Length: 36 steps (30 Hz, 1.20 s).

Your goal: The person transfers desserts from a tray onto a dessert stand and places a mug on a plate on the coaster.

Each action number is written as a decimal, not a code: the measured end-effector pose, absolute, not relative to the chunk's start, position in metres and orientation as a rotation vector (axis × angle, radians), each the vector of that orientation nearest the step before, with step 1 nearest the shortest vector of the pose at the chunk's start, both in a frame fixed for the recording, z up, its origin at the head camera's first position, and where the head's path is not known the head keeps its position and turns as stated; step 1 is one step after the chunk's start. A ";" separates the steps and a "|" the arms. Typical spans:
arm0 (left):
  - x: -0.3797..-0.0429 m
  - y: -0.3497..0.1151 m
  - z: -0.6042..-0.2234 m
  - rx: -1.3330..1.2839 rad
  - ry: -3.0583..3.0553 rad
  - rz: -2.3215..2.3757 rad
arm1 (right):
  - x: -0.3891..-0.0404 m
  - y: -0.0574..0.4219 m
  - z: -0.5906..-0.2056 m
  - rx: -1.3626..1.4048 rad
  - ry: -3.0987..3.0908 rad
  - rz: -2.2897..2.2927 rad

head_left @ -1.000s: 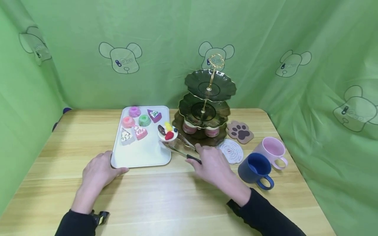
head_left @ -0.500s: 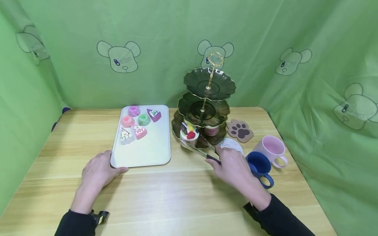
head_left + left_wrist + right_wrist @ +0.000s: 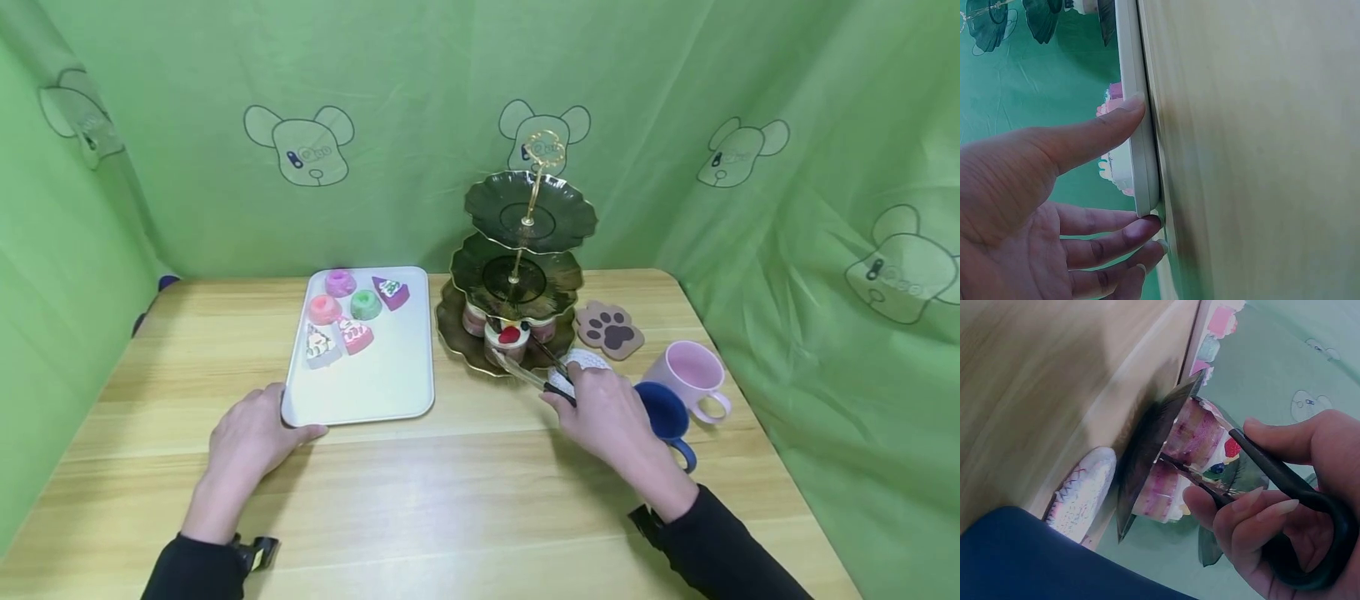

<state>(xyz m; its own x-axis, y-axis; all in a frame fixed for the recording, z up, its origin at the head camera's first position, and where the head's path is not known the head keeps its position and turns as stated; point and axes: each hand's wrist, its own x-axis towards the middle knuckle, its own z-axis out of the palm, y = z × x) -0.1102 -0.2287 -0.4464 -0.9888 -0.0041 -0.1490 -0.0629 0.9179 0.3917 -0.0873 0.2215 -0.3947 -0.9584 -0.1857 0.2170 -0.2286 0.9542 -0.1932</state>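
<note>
My left hand holds the near left corner of a white tray; in the left wrist view the thumb lies along one edge and the fingers touch the adjoining side. On the tray sit several small toy cakes. My right hand grips scissor-handled tongs with black handles. Their tips are around a layered cake cup topped with a strawberry, at the front of the bottom tier of a three-tier dark stand. Two more cake cups stand behind it, partly hidden.
Right of the stand lie a paw-shaped coaster and a white round coaster, partly covered by my right hand. A pink mug and a blue mug stand close to my right forearm. Green curtains surround the wooden table.
The tongs have carried the cake cup rightward from the tray's edge onto the front of the stand's bottom tier. My left hand has stayed at the tray corner.
</note>
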 end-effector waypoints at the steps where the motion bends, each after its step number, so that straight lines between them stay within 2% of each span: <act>1: -0.110 -0.229 -0.446 -0.051 2.933 0.607 | -0.089 0.222 -0.396 0.311 -2.908 0.317; 25: -0.110 -0.229 -0.445 -0.038 2.944 0.635 | -0.111 0.220 -0.404 0.181 -2.961 0.294; 36: -0.109 -0.229 -0.446 -0.044 2.937 0.633 | -0.087 0.221 -0.384 0.155 -2.979 0.249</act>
<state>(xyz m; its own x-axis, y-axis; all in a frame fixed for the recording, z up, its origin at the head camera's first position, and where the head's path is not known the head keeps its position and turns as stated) -0.1090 -0.2289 -0.4461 -0.9902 0.0005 -0.1398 -0.0572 0.9112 0.4081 -0.0873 0.2207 -0.3841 -0.9837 -0.0902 0.1554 -0.1148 0.9809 -0.1572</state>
